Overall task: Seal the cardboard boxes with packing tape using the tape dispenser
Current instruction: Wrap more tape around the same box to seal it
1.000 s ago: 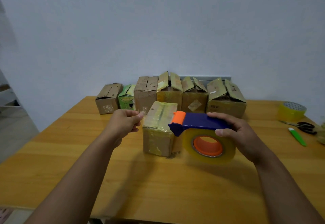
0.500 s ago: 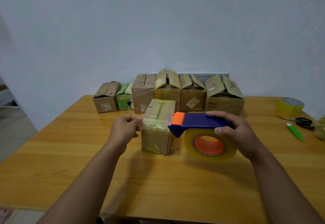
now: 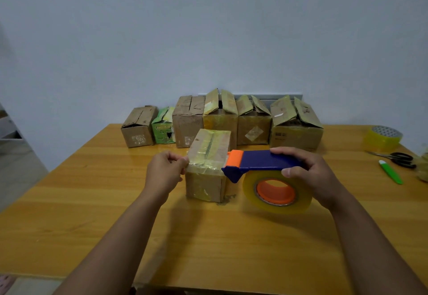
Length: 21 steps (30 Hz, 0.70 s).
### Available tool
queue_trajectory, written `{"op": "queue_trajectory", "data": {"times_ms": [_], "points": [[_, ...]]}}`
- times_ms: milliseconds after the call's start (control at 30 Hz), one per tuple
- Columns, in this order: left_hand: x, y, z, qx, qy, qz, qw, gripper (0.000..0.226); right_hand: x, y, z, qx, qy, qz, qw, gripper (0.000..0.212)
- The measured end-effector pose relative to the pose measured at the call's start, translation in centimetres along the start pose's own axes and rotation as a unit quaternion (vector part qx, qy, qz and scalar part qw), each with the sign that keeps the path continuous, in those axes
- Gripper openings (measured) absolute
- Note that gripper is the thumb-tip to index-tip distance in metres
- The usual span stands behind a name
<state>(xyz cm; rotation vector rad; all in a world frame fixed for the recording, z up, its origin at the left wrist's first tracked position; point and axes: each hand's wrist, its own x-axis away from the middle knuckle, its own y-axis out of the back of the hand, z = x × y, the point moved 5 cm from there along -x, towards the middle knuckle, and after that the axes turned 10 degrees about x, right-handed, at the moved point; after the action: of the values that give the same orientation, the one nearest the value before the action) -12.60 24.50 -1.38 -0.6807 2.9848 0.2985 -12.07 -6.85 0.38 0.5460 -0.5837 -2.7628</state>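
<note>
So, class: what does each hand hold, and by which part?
The right hand holds the tape dispenser by its blue handle; the left hand pinches the free tape end beside the box.

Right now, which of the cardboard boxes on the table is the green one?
The small green box, second from the left in the back row, between two plain brown boxes. All the other boxes are brown cardboard.

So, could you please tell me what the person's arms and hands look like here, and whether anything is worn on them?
Both arms are bare from the bottom of the picture up to the wrists: no sleeves show. The left hand and the right hand wear no gloves, and I can see no rings, watch or bracelet on either. The right thumbnail is short and plain. Nothing is marked or written on them.
</note>
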Motion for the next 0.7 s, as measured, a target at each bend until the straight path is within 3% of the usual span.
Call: {"op": "queue_trajectory", "data": {"times_ms": [133,267,400,433,500,567,633,700], "points": [[-0.1,0.0,0.5,0.02,0.029,0.006,0.999,0.019,0.1,-0.2,-0.4,-0.002,-0.006,0.001,1.0,0.055],[0.0,-0.1,1.2,0.049,0.134,0.057,0.988,0.026,0.1,-0.6,-0.9,-0.001,-0.01,0.011,1.0,0.054],[0.2,0.2,1.5,-0.029,0.166,0.112,0.979,0.038,0.1,-1.1,-1.5,0.001,-0.013,0.014,1.0,0.051],[0.1,0.3,1.5,-0.061,0.13,0.09,0.986,0.04,0.1,-1.2,-1.6,0.001,-0.015,0.014,1.0,0.051],[0.1,0.7,0.8,-0.12,-0.02,-0.008,0.993,0.032,0.2,-1.3,-1.8,-0.002,-0.017,0.013,1.0,0.054],[1.7,0.5,-0.6,-0.146,-0.206,-0.067,0.965,0.026,0.2,-1.4,-2.0,-0.013,-0.02,0.01,1.0,0.055],[3.2,-1.2,-1.2,-0.232,-0.346,-0.006,0.909,0.039,0.3,-1.5,-2.1,-0.022,-0.024,0.005,0.999,0.053],[4.0,-3.1,-0.3,-0.336,-0.416,0.079,0.841,0.053,0.3,-1.6,-2.2,-0.022,-0.027,0.004,0.999,0.054]]}}
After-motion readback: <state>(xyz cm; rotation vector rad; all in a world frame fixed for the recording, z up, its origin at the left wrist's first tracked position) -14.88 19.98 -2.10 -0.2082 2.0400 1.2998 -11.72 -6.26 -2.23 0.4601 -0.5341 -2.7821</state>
